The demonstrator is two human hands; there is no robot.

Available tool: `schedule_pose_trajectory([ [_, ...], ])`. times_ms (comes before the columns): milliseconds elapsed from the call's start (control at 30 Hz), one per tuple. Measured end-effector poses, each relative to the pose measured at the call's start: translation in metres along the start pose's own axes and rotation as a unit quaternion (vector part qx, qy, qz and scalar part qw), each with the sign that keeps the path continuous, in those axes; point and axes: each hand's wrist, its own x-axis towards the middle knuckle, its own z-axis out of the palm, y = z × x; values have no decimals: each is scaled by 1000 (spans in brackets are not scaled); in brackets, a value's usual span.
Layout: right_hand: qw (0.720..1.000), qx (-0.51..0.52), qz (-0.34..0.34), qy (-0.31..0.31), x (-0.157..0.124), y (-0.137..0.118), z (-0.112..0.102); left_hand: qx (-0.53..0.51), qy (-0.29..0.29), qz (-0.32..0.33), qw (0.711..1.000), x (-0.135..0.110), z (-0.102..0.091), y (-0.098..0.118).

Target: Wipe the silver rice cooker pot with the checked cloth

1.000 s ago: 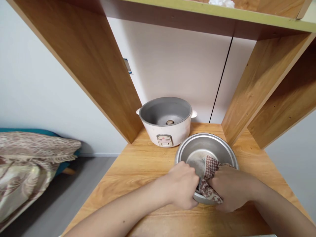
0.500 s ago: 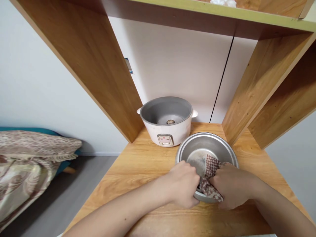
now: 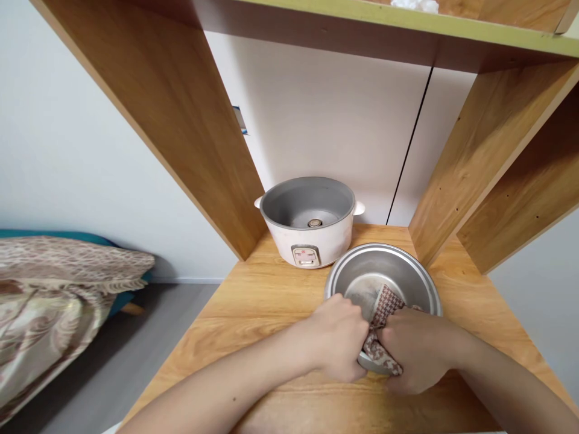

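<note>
A round metal pot (image 3: 384,271) sits on the wooden tabletop (image 3: 253,301), just in front of a white rice cooker base (image 3: 312,220) with its grey well uncovered. My left hand (image 3: 340,337) is closed on the pot's near rim. Beside it, my right hand (image 3: 418,346) grips a brown-and-white checked cloth (image 3: 384,307) that drapes over the near rim into the pot. Both hands touch at the rim.
Slanted wooden shelf panels (image 3: 181,120) rise left and right of the alcove, with a shelf board (image 3: 384,24) overhead. A patterned blanket (image 3: 54,295) lies on furniture at the lower left, above grey floor.
The view drifted slightly, so everything sits a little further right. My right hand with the cloth shifted a little along the pot's near rim; the left hand kept its hold.
</note>
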Motion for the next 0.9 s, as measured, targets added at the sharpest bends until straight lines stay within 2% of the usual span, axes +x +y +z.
schedule_pose_trajectory([
  [200,1000,-21,0,3,-10,7,-3,4,-7,15,1000,-2,-4,-3],
  [367,999,-45,-7,-17,-16,13,-4,6,-10,24,1000,-3,-5,-4],
  [533,999,-49,-17,3,-13,5,-3,4,1,30,1000,-4,-5,-7],
  [733,999,-22,-13,-30,-7,1,-3,8,-3,23,1000,-5,-6,-7],
  [900,1000,-1,-13,-25,-1,1,-1,18,-4,26,999,-4,-5,-7],
])
